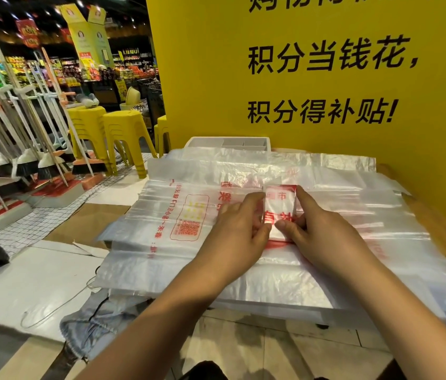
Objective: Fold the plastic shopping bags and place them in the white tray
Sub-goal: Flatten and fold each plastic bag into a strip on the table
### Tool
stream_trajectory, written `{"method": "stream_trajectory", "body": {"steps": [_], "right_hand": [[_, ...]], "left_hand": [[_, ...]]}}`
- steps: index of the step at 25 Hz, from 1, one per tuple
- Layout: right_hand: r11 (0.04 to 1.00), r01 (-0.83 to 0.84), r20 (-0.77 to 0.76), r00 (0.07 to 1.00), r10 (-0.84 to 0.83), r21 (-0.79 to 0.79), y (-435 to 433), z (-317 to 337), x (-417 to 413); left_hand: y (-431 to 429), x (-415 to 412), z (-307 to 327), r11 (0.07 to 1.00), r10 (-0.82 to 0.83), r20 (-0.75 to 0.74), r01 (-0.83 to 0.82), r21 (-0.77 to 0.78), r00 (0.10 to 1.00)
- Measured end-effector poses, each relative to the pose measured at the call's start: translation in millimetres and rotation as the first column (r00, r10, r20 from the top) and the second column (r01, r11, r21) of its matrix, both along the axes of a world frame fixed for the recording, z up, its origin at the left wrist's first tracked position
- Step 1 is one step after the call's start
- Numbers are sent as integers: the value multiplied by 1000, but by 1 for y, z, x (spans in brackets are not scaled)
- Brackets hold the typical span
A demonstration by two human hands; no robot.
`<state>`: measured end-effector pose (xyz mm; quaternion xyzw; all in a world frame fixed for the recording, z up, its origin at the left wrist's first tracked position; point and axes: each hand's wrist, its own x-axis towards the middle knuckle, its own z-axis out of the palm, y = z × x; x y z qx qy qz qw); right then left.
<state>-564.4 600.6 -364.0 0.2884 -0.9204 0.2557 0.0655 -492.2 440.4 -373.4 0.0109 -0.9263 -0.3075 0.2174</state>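
Clear plastic printed in red is what you have between your hands: a folded bag (pixel 280 208), reduced to a small rectangle and lying on top of the pile of flat bags (pixel 167 242). Your left hand (pixel 239 229) grasps the folded bag's left edge, with its fingers (pixel 249 201) curled over the far corner and the thumb tucked against the near side. Your right hand (pixel 323 231) pinches the right edge, thumb laid across the top of the packet and fingers running up its side. Your thumbs cover the lower part of the red print, so only a few characters show.

Under the folded bag the pile spreads out to both sides and towards you. Its layers are see-through and blur together, so they cannot be counted. The pile hides nearly all of the surface (pixel 435 229); only a wooden strip shows to the right of the folded bag.

Beyond the folded bag and a little left, the white tray (pixel 227 141) stands against the yellow board (pixel 326 160). The pile hides the tray's lower part, leaving only the rim and some inner dividers; what lies in it cannot be made out. The board's top line of black characters is cut off by the frame. Far to the left of the folded bag stand yellow stools (pixel 123 133) and a rack of brooms (pixel 38 160).
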Motion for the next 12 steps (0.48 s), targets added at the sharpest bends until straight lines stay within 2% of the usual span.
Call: {"method": "stream_trajectory", "body": {"steps": [5, 9, 12], "right_hand": [[980, 42, -60, 998, -31, 194, -6, 2, 4], [983, 97, -71, 994, -87, 157, -8, -3, 10], [992, 17, -132, 991, 0, 123, 0, -1, 8]], "left_hand": [[1, -3, -6, 988, 11, 61, -2, -153, 998], [1, -2, -4, 977, -28, 160, 60, -204, 987], [-1, -2, 3, 968, -50, 219, 101, -229, 974]]}}
